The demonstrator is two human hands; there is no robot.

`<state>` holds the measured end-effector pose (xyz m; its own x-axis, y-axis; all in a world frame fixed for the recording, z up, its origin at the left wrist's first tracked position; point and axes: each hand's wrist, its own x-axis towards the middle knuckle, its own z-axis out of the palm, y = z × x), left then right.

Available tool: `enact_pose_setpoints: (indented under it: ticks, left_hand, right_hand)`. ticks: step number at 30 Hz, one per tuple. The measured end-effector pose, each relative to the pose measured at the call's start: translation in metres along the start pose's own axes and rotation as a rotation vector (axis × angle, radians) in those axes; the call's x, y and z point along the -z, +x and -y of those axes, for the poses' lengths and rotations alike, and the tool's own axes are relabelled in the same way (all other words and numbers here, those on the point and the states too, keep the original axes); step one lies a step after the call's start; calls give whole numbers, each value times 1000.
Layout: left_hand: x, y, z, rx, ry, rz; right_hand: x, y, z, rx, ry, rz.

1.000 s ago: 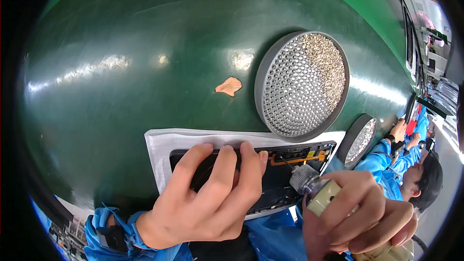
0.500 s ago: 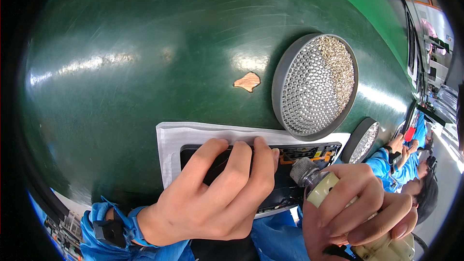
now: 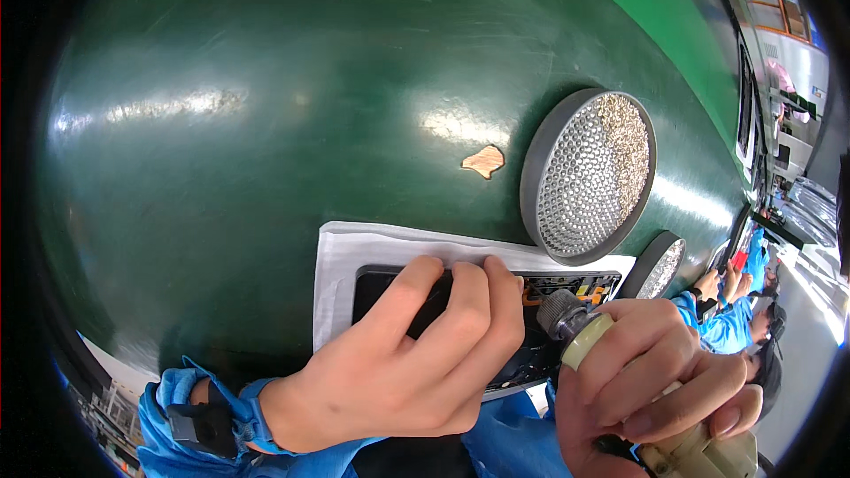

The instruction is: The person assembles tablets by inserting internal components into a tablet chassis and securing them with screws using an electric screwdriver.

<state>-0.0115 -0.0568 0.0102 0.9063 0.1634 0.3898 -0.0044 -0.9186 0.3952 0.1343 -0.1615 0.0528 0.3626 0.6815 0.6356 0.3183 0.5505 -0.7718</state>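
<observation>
A flat black electronic device (image 3: 374, 290), with small parts and orange-yellow flex strips showing at its right end, lies on a white padded sheet (image 3: 336, 279). My left hand (image 3: 416, 350) rests across the device, fingers bent over its far edge and thumb hidden. Wrapped in my right hand (image 3: 660, 372) is a powered screwdriver (image 3: 587, 338) with a cream body and a knurled grey nose. The nose leans left over the device's exposed parts, beside my left fingertips. Whether the bit touches a screw cannot be made out.
Beyond the device sits a round grey tray (image 3: 571, 186) of dimpled metal, with many tiny brass-coloured pieces heaped on its right side. A smaller dish (image 3: 657, 267) of silvery bits stands nearer. A wood-patterned scrap (image 3: 484, 161) lies on the green table (image 3: 266, 168). Co-workers in blue (image 3: 726, 323) sit at right.
The whole view has shifted a little, so the trays, scrap and device appear farther right. Both hands keep their hold, with the screwdriver's nose still over the device's right part.
</observation>
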Motion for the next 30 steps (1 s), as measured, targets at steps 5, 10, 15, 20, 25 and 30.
enact_pose_setpoints:
  ticks: [5,10,15,20,25,30]
  left_hand:
    - [3,0,1,-11,-16,39]
    - [8,0,4,-21,-43,70]
    - [10,0,4,8,-65,64]
    - [9,4,3,14,-62,105]
    - [9,8,8,5,-50,63]
    - [10,8,8,23,-53,44]
  right_hand:
    - [-5,-2,-10,69,-29,-36]
    - [-9,5,0,-85,25,-203]
    - [7,10,13,244,-6,-431]
    - [28,9,-16,244,-35,-292]
    - [40,3,-10,88,8,-165]
    - [39,7,-9,57,-9,-133]
